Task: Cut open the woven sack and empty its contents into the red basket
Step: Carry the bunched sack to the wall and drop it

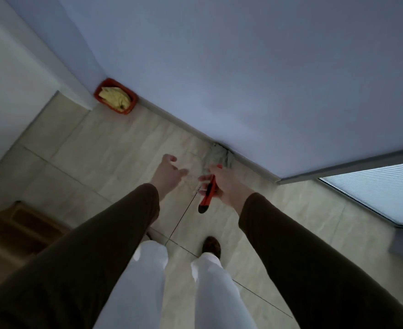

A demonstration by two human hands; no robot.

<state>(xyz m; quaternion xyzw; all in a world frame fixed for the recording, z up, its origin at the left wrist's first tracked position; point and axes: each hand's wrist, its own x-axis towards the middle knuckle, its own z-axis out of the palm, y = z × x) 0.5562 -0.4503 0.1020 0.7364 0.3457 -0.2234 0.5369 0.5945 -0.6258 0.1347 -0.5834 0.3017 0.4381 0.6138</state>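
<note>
Right hand, in a dark brown sleeve, is closed around a red and black utility knife; fingers wrap the upper body of the knife, the dark end hangs down below the palm, pointing toward the floor. Whether a blade is out cannot be told, the frame is blurred. Left hand is half open, fingers loosely curled, holding nothing and touching nothing; it reaches forward just beside the right hand. Both hands are over a beige tiled floor with dark grout lines. Just beyond the right hand, at the foot of a pale blue-grey wall, lies a small greyish crumpled thing, too blurred to identify. Red rectangular plastic basket sits on the floor in the corner against the same wall, well apart from both hands, up and to the left; a yellow crumpled mass fills it, possibly sack material, cannot tell. Below: white trousers and one dark brown shoe on the tiles. Brown wooden furniture at lower left; window with horizontal blinds at right. Open floor lies between hands and basket.
</note>
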